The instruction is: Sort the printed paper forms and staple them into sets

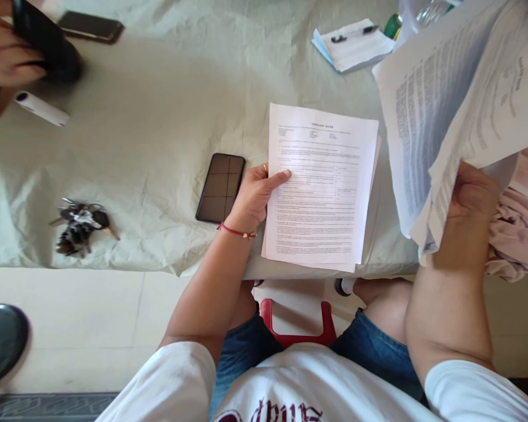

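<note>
Left hand (pixel 256 193): flat, fingers spread, pressing the printed stack (pixel 321 187) on the table (pixel 158 117).
Right hand (pixel 470 196): grip closed on lifted sheets (pixel 457 111).
Nearby: phone (pixel 220 187) just left; keys (pixel 80 225) well apart.

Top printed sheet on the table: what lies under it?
Under the top sheet, pinned by the left hand, more paper edges peek out at its right side. Their count and print are covered.

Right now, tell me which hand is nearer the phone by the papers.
Left. The left hand rests on the papers right beside the phone; the right hand holds up sheets far across.
</note>
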### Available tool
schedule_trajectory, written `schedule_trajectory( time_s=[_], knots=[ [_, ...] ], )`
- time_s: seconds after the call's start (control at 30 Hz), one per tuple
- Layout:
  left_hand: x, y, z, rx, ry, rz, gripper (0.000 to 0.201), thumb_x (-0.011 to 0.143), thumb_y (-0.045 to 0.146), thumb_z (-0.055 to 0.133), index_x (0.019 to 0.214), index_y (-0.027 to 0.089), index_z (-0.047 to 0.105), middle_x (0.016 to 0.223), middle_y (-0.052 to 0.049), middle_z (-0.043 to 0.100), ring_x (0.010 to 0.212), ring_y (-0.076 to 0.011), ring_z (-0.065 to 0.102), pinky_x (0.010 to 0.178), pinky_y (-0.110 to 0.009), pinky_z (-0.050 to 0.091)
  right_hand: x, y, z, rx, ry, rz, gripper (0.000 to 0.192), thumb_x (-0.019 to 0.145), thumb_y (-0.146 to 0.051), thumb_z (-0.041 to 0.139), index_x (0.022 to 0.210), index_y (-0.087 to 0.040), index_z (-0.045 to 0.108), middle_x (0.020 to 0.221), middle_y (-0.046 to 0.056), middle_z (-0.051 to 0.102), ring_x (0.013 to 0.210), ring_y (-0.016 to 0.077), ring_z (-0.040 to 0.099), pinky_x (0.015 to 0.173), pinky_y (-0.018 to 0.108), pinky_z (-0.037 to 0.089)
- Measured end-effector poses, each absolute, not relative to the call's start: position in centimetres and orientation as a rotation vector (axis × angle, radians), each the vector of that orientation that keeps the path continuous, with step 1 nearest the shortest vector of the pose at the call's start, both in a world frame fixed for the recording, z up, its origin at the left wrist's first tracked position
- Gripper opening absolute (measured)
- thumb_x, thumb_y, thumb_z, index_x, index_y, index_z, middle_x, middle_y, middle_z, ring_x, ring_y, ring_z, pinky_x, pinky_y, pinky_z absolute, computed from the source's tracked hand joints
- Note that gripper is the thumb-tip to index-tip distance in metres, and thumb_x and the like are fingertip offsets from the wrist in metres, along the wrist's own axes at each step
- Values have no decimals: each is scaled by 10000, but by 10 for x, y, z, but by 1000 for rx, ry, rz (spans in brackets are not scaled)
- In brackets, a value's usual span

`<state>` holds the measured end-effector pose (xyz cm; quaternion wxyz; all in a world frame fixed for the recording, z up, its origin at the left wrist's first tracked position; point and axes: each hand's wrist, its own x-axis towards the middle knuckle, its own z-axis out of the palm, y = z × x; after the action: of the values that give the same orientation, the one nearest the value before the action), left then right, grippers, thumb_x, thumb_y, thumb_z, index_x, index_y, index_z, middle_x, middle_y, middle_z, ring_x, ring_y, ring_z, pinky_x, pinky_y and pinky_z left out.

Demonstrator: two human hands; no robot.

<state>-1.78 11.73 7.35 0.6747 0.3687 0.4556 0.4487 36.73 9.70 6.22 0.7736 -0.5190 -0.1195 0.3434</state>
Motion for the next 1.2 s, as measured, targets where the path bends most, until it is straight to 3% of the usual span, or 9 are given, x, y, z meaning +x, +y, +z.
schedule_trajectory(
  time_s=[0.2, 0.3, 0.4, 0.67, 0.8, 1.2],
  knots=[
    [-17, 117, 75, 828, 1037, 1013, 390, 642, 426, 1009, 887, 197, 810, 982, -102, 870, 1018, -346, 841, 891, -448, 708, 363, 96, 65, -1150, -255, 699, 377, 699, 47, 590, 898, -192, 803, 1165, 66, 821, 1303, 249, 757, 1138, 407, 632],
    [-17, 117, 74, 827, 1037, 1006, 398, 643, 423, 1011, 899, 197, 808, 979, -103, 869, 1023, -349, 841, 906, -456, 706, 364, 96, 63, -1152, -269, 691, 373, 723, 35, 578, 896, -212, 798, 1229, 70, 797, 1341, 262, 739, 1153, 419, 622],
    [-18, 117, 72, 825, 1031, 1006, 417, 634, 432, 1019, 904, 198, 802, 965, -102, 867, 1019, -359, 841, 909, -473, 705, 364, 96, 61, -1153, -298, 686, 350, 732, 45, 609, 890, -210, 788, 1173, 63, 798, 1365, 275, 725, 1151, 414, 623],
    [-18, 118, 71, 823, 1014, 1010, 410, 662, 444, 993, 906, 176, 800, 941, -111, 862, 966, -348, 844, 886, -459, 702, 354, 91, 72, -1067, -261, 755, 341, 816, 88, 578, 949, -163, 765, 1040, 24, 796, 1047, 178, 802, 1019, 336, 704],
    [-19, 121, 68, 817, 1017, 1011, 368, 678, 438, 966, 875, 179, 794, 898, -106, 855, 919, -341, 843, 842, -447, 703, 350, 90, 76, -1035, -263, 781, 348, 840, 103, 544, 955, -154, 749, 991, 16, 788, 981, 154, 802, 983, 314, 713],
    [-17, 120, 68, 787, 1022, 1049, 312, 677, 391, 939, 836, 170, 786, 863, -97, 845, 835, -301, 829, 790, -410, 689, 350, 91, 73, -1039, -305, 774, 334, 770, 91, 610, 913, -168, 765, 972, 16, 794, 1049, 183, 814, 1005, 340, 709]
  ],
)
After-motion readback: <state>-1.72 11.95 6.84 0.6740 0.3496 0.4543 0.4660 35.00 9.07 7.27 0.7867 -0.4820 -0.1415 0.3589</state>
